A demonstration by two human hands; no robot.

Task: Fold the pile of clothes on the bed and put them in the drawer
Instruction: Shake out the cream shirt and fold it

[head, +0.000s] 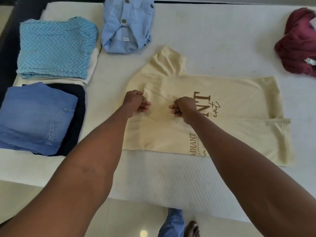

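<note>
Where the forearms cross it, the cream T-shirt is partly hidden, its brown print readable only in pieces. It lies flat on the bed, one side folded over. The left hand and right hand each pinch its cloth with curled fingers. Left of the shirt sit folded stacks; far right, a maroon garment is cut off by the frame. Bare mattress lies beyond the shirt.

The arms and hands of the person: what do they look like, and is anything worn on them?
Both arms are bare from the hands up to the frame's edge: no sleeves show. The left hand and the right hand wear no gloves, and no watch, bracelet or ring is visible. Below, one leg in blue jeans and a bare foot show on the floor.
</note>
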